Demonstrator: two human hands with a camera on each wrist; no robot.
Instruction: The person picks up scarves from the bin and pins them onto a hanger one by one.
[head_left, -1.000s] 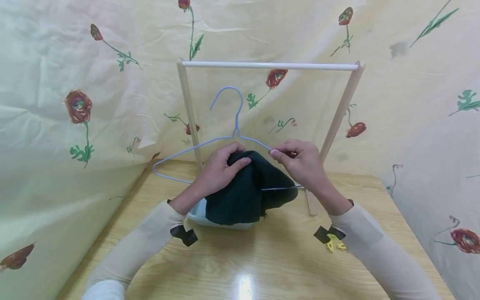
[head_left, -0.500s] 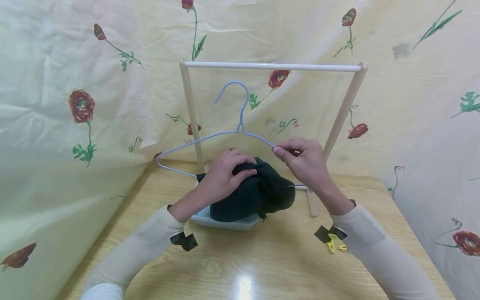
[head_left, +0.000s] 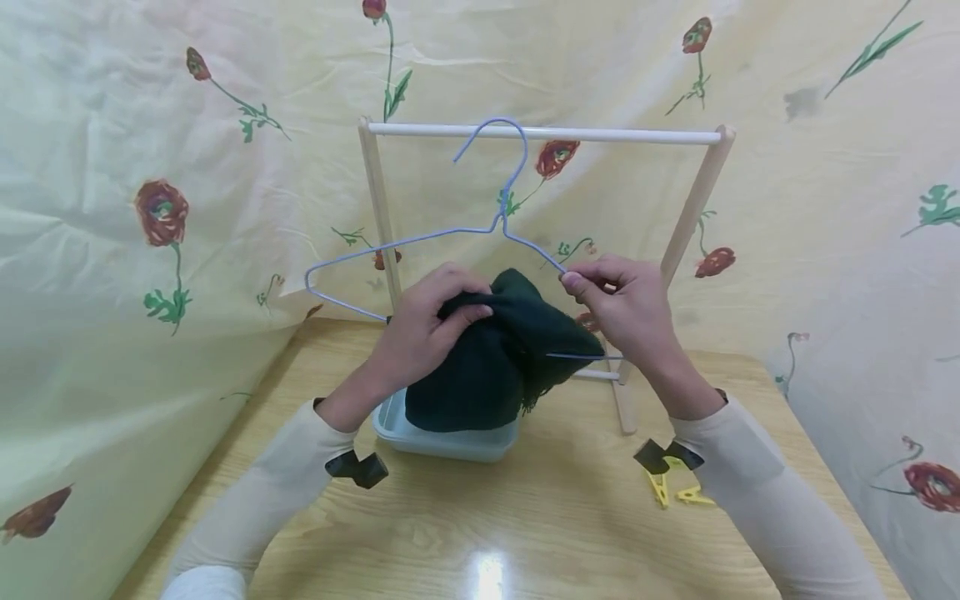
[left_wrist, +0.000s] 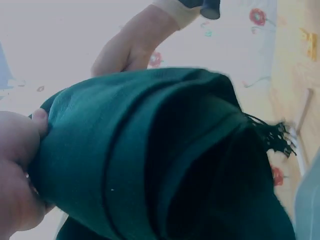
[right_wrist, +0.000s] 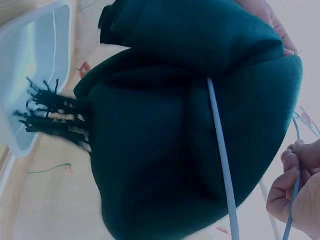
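Note:
A dark green fringed cloth, like a scarf [head_left: 465, 375], hangs bunched around the lower bar of a blue wire hanger [head_left: 420, 239]. My left hand [head_left: 427, 321] grips the top of the scarf between thumb and fingers. With thumb and fingertips my right hand [head_left: 626, 304] pinches the hanger's right shoulder. The hanger's hook stands up in front of the rack's white rail [head_left: 615, 135] in the head view; whether they touch I cannot tell. In the right wrist view the lower bar runs out of the scarf's folds [right_wrist: 195, 150], and the fringe [right_wrist: 55, 112] dangles at one side.
Below the scarf a pale blue plastic tub [head_left: 450, 446] stands on the wooden table [head_left: 525, 517]. Yellow clips [head_left: 660, 490] lie near the right sleeve. The rack's wooden posts [head_left: 678, 217] rise behind the hands, before a flowered cloth backdrop [head_left: 247, 200].
The hanger has risen and shifted right, its hook now overlapping the rail in view. Both hands have moved up with the scarf after a slight dip, and more of the tub shows.

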